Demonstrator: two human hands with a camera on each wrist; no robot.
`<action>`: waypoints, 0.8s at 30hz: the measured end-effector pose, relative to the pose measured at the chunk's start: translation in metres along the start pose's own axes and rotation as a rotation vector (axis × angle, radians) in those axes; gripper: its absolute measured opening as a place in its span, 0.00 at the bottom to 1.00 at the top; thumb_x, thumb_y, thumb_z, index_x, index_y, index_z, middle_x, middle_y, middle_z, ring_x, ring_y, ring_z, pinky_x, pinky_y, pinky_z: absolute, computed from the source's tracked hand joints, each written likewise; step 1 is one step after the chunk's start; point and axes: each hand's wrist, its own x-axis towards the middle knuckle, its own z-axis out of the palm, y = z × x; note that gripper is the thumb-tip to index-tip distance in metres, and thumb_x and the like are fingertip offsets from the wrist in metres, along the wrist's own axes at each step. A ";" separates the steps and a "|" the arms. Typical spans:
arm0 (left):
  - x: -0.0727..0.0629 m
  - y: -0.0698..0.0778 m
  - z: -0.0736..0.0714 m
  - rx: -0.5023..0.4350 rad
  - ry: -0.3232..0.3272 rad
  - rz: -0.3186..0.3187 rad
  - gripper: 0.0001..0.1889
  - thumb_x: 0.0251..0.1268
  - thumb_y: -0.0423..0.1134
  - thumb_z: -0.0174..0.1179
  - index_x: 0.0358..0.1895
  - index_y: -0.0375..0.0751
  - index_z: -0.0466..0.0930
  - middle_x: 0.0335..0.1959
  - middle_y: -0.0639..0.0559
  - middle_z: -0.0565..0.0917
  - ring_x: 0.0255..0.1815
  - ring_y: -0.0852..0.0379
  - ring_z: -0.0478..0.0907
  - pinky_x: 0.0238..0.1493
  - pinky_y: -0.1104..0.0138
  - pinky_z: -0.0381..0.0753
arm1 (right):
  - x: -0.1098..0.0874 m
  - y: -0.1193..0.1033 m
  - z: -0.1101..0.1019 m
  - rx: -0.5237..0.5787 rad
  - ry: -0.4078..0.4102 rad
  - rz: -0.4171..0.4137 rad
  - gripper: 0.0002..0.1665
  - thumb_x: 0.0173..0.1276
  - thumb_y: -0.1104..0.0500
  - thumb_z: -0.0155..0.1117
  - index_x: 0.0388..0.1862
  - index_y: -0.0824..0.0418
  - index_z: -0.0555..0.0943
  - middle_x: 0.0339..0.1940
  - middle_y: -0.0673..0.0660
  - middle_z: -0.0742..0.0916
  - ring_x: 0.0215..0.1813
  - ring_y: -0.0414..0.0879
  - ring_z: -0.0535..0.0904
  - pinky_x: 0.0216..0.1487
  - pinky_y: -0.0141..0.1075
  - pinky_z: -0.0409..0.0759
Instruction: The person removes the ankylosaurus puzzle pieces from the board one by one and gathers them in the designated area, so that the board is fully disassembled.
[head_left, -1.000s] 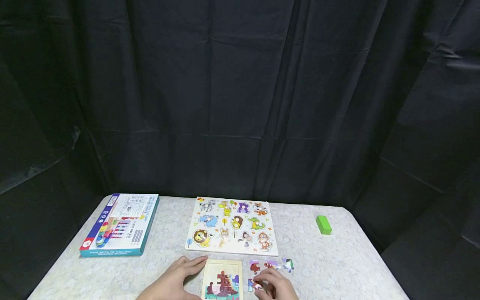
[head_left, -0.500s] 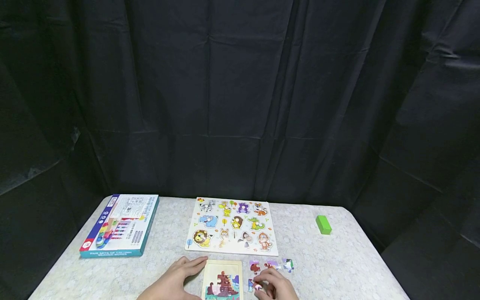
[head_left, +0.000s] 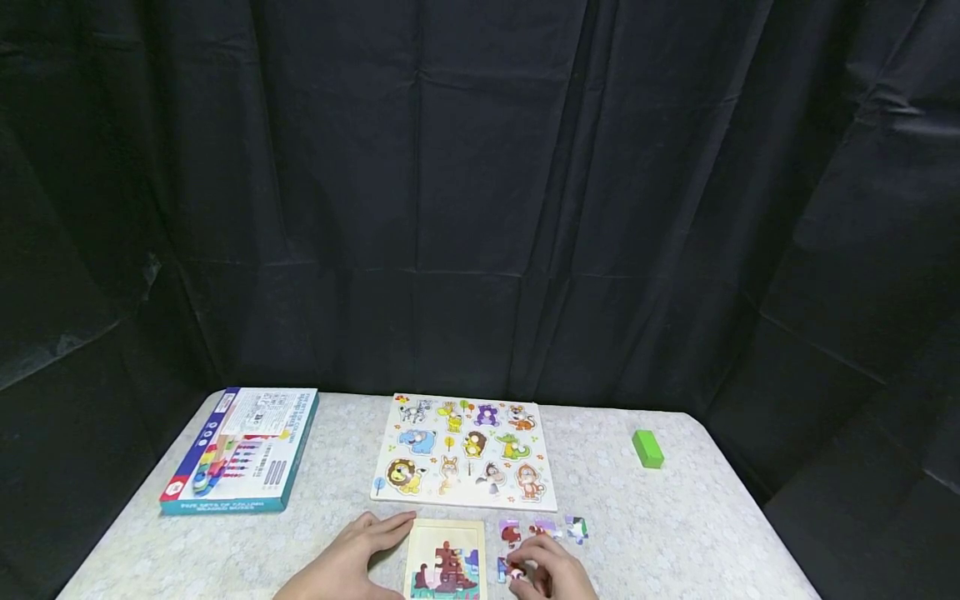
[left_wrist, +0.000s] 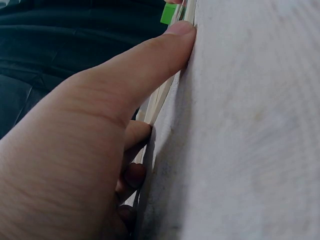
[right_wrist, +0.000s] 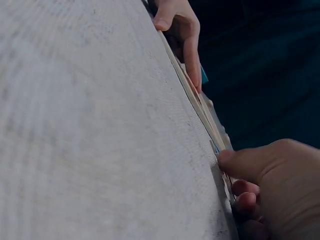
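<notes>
A small wooden puzzle tray (head_left: 480, 533) lies at the table's near edge, partly filled with a brown and teal picture. My left hand (head_left: 348, 557) rests at its left side, index finger at the far corner and thumb reaching toward the near end. In the left wrist view, that thumb (left_wrist: 145, 65) lies straight along the tray's edge. Right of the tray, my right hand (head_left: 551, 568) pinches a small jigsaw piece (head_left: 516, 573) low over the table, its picture mostly hidden by the fingers. Loose pieces, one red and purple (head_left: 510, 533), another green and white (head_left: 577, 529), lie just beyond.
Behind the tray lies a white animal peg puzzle board (head_left: 465, 493). A flat teal-edged box (head_left: 255, 454) sits at the left of the table. Toward the right is a green block (head_left: 648, 449). Black curtain (head_left: 480, 208) encloses the back and sides.
</notes>
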 end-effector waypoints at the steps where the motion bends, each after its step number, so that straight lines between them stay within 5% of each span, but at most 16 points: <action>1: 0.000 0.000 0.000 0.002 0.001 0.002 0.53 0.51 0.64 0.81 0.78 0.42 0.72 0.81 0.57 0.69 0.46 0.63 0.63 0.44 0.70 0.67 | 0.001 -0.001 -0.001 0.006 -0.007 0.001 0.10 0.68 0.61 0.76 0.47 0.61 0.88 0.45 0.50 0.84 0.25 0.25 0.69 0.24 0.28 0.72; 8: 0.000 -0.001 -0.001 -0.005 0.004 0.003 0.53 0.50 0.64 0.81 0.78 0.43 0.72 0.81 0.58 0.69 0.46 0.64 0.63 0.45 0.70 0.68 | 0.009 -0.008 -0.007 -0.004 -0.020 -0.094 0.14 0.68 0.63 0.76 0.51 0.66 0.87 0.47 0.60 0.84 0.30 0.26 0.72 0.28 0.29 0.77; 17: -0.001 -0.003 -0.002 0.001 0.004 0.018 0.53 0.51 0.64 0.81 0.78 0.42 0.72 0.82 0.57 0.69 0.45 0.64 0.63 0.44 0.70 0.68 | 0.039 -0.039 -0.018 -0.021 -0.098 0.064 0.17 0.72 0.57 0.75 0.56 0.62 0.87 0.54 0.56 0.84 0.31 0.31 0.74 0.32 0.30 0.77; 24: 0.000 -0.005 -0.002 0.034 -0.005 0.037 0.52 0.53 0.66 0.79 0.79 0.43 0.72 0.82 0.57 0.69 0.45 0.66 0.63 0.46 0.70 0.68 | 0.058 -0.050 -0.008 -0.049 -0.055 0.000 0.16 0.72 0.59 0.75 0.55 0.61 0.87 0.53 0.55 0.85 0.30 0.30 0.75 0.31 0.30 0.78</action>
